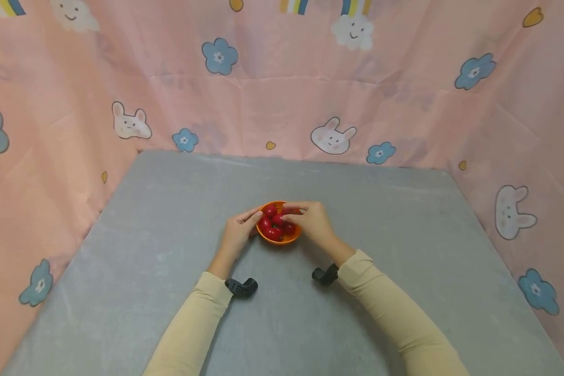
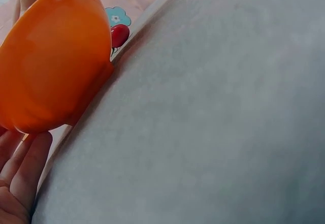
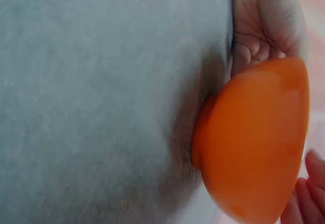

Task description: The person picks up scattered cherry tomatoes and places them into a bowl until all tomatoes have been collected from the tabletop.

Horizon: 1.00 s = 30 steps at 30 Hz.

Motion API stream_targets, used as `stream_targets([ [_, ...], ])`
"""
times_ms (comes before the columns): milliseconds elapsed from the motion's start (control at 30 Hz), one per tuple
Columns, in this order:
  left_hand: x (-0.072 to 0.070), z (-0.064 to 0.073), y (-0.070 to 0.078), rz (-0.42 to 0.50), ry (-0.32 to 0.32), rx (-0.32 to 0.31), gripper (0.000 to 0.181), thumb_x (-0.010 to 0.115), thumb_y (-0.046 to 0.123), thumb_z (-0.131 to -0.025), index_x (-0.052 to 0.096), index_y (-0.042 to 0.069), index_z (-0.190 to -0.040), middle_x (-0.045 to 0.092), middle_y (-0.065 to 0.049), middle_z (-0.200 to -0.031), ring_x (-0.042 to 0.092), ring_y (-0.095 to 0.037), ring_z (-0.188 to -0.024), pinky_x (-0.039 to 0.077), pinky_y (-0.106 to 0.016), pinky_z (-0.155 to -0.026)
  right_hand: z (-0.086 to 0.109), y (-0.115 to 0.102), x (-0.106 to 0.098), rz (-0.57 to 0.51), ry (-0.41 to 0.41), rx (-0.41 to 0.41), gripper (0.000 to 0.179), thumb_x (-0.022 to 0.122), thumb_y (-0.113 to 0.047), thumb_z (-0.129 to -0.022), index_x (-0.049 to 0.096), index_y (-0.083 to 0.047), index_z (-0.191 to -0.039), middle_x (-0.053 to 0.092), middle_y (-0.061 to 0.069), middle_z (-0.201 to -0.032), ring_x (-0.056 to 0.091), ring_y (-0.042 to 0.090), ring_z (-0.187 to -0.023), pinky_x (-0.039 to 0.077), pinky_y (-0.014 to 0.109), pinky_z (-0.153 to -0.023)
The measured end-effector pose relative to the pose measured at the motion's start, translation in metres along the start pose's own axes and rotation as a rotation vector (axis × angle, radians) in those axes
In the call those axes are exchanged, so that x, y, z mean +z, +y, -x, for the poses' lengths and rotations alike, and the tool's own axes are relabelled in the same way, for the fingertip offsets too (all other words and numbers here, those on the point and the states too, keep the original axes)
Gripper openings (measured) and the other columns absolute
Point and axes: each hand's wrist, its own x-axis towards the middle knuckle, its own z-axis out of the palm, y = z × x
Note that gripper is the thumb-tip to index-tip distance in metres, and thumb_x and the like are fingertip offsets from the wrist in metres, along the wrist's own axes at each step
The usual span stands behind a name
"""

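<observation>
An orange bowl sits on the table, holding several small glossy red fruits, their exact kind unclear. My left hand grips the bowl's left side, thumb at the rim and fingers against the outer wall. From the right, my right hand reaches over the rim, its thumb and forefinger pinching one red fruit inside. The right wrist view shows the bowl's outer wall between both hands. In the left wrist view, a red fruit with a bit of green shows beyond the bowl, partly hidden.
A grey cloth-covered table spreads around the bowl. Pink printed curtains enclose its back and sides. Dark wrist-camera mounts stick out at the left wrist and right wrist.
</observation>
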Motion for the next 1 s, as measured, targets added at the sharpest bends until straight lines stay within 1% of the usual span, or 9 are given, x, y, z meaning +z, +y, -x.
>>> stream_targets([
  [67, 0.001, -0.001, 0.0, 0.004, 0.001, 0.004, 0.037, 0.067, 0.028, -0.096, 0.069, 0.008, -0.126, 0.067, -0.01, -0.13, 0.066, -0.003, -0.096, 0.058, -0.017, -0.075, 0.0, 0.001, -0.006, -0.069, 0.048, 0.01, 0.03, 0.082, -0.015, -0.082, 0.077, -0.004, -0.11, 0.074, 0.015, -0.115, 0.066, 0.029, -0.117, 0.057, 0.038, -0.094],
  [133, 0.001, -0.001, 0.001, 0.007, 0.002, 0.008, 0.036, 0.066, 0.028, -0.096, 0.069, 0.008, -0.126, 0.067, -0.011, -0.13, 0.066, -0.002, -0.094, 0.058, -0.017, -0.074, -0.002, 0.004, -0.012, -0.108, 0.088, 0.015, 0.031, 0.08, -0.015, -0.084, 0.076, -0.003, -0.112, 0.074, 0.015, -0.115, 0.067, 0.028, -0.115, 0.06, 0.031, -0.085],
  [233, 0.001, -0.001, 0.001, 0.012, 0.009, 0.012, 0.036, 0.066, 0.027, -0.096, 0.069, 0.007, -0.126, 0.067, -0.012, -0.13, 0.066, -0.002, -0.094, 0.057, -0.016, -0.074, -0.004, 0.01, -0.02, -0.134, 0.122, 0.045, 0.034, 0.079, -0.017, -0.085, 0.074, -0.003, -0.115, 0.072, 0.014, -0.119, 0.067, 0.027, -0.115, 0.056, 0.017, -0.074],
  [367, 0.001, -0.001, 0.001, 0.012, 0.015, 0.016, 0.036, 0.066, 0.026, -0.097, 0.069, 0.006, -0.126, 0.067, -0.012, -0.13, 0.065, -0.001, -0.094, 0.057, -0.015, -0.073, -0.006, 0.021, -0.028, -0.163, 0.14, 0.093, 0.036, 0.079, -0.017, -0.085, 0.073, -0.003, -0.117, 0.072, 0.014, -0.121, 0.066, 0.027, -0.116, 0.054, 0.01, -0.071],
  [467, 0.001, -0.001, 0.0, 0.007, 0.01, 0.014, 0.035, 0.065, 0.025, -0.097, 0.069, 0.006, -0.126, 0.067, -0.012, -0.131, 0.065, -0.002, -0.095, 0.057, -0.015, -0.073, -0.007, 0.028, -0.032, -0.167, 0.153, 0.118, 0.037, 0.079, -0.017, -0.084, 0.073, -0.003, -0.118, 0.071, 0.015, -0.121, 0.067, 0.024, -0.11, 0.054, 0.012, -0.072],
  [600, 0.0, -0.001, 0.0, 0.01, 0.007, 0.006, 0.036, 0.066, 0.025, -0.097, 0.068, 0.007, -0.127, 0.066, -0.012, -0.131, 0.064, -0.002, -0.094, 0.057, -0.015, -0.073, -0.008, 0.034, -0.036, -0.134, 0.168, 0.156, 0.037, 0.078, -0.02, -0.085, 0.073, -0.006, -0.119, 0.073, 0.015, -0.117, 0.067, 0.025, -0.102, 0.056, 0.024, -0.084],
  [700, 0.0, 0.0, 0.0, 0.017, 0.013, 0.01, 0.036, 0.065, 0.025, -0.097, 0.068, 0.005, -0.127, 0.066, -0.014, -0.131, 0.064, 0.0, -0.092, 0.056, -0.015, -0.072, -0.009, 0.037, -0.038, -0.122, 0.177, 0.175, 0.037, 0.078, -0.02, -0.085, 0.073, -0.007, -0.119, 0.073, 0.017, -0.116, 0.065, 0.029, -0.109, 0.054, 0.038, -0.095],
  [767, 0.0, 0.0, 0.001, 0.018, 0.015, 0.016, 0.036, 0.065, 0.023, -0.097, 0.067, 0.004, -0.127, 0.065, -0.015, -0.131, 0.064, 0.0, -0.091, 0.056, -0.015, -0.072, -0.009, 0.04, -0.039, -0.127, 0.183, 0.181, 0.037, 0.079, -0.02, -0.085, 0.073, -0.006, -0.118, 0.072, 0.016, -0.12, 0.061, 0.03, -0.116, 0.052, 0.043, -0.101],
  [1000, 0.001, 0.001, 0.001, 0.012, 0.014, 0.012, 0.036, 0.066, 0.024, -0.097, 0.068, 0.005, -0.127, 0.066, -0.013, -0.131, 0.065, 0.001, -0.092, 0.057, -0.015, -0.073, -0.012, 0.05, -0.04, -0.127, 0.2, 0.197, 0.038, 0.078, -0.015, -0.085, 0.072, -0.002, -0.12, 0.069, 0.017, -0.124, 0.06, 0.031, -0.12, 0.049, 0.044, -0.104],
])
